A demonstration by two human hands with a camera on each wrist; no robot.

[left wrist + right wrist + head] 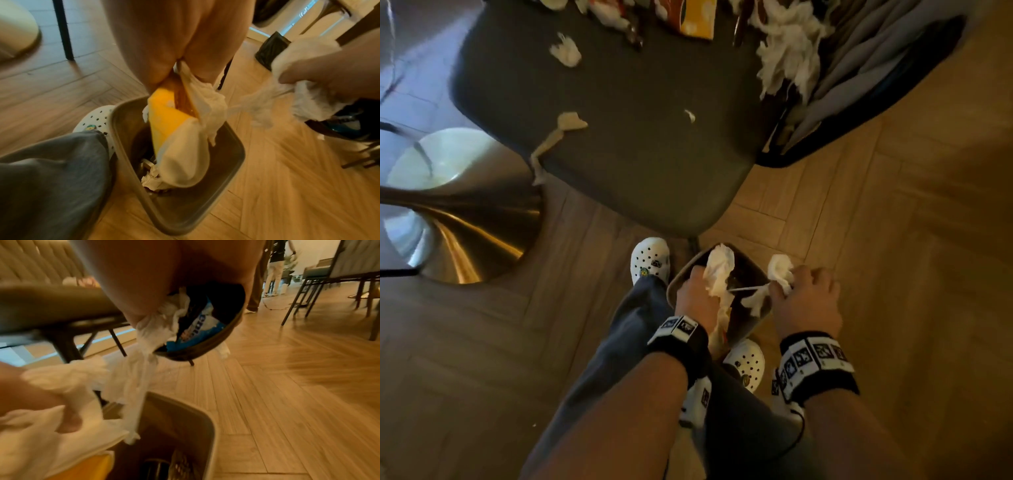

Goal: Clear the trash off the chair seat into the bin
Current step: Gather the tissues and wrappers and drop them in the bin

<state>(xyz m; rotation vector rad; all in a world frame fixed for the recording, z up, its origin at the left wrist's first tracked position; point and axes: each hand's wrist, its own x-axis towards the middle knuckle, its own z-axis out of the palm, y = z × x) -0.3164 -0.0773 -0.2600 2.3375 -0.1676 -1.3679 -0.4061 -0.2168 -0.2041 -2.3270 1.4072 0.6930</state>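
Observation:
The grey bin [751,265] stands on the floor between my feet, with trash inside. Over it my left hand [697,291] pinches a yellow packet [164,123] together with white tissue [205,100]; both hang into the bin's [236,159] mouth. My right hand [796,291] grips a wad of white tissue [779,269] above the bin's right rim, and a torn strand links it to the left hand's tissue. The dark chair seat [637,137] lies ahead, carrying tissue scraps [566,51], a heap of tissue [787,51] and a yellow wrapper [698,17].
A gold round table base [476,240] stands left of the chair. My white clogs [650,260] flank the bin. A dark round-rimmed container [205,344] holding a blue packet sits right of the chair. Other chairs [329,280] and a standing person [275,269] are farther off.

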